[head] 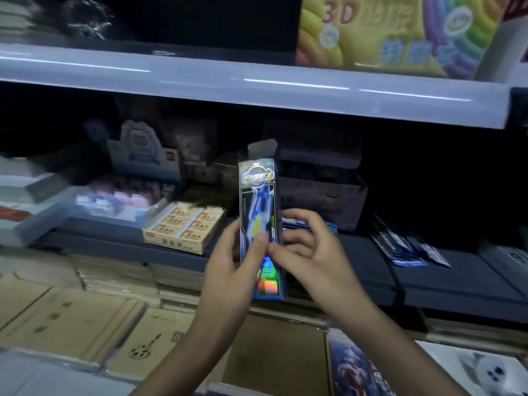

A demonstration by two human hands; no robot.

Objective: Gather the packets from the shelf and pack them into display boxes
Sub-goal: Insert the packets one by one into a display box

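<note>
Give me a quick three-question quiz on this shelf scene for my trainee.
1. True or false: the top flap of the display box stands open.
2. The loose blue packets on the shelf lie to which side of the box? A) left B) right C) directly behind it
3. Which hands grip the box?
Key: 1 true. 2 B. 3 both, the left hand and the right hand.
</note>
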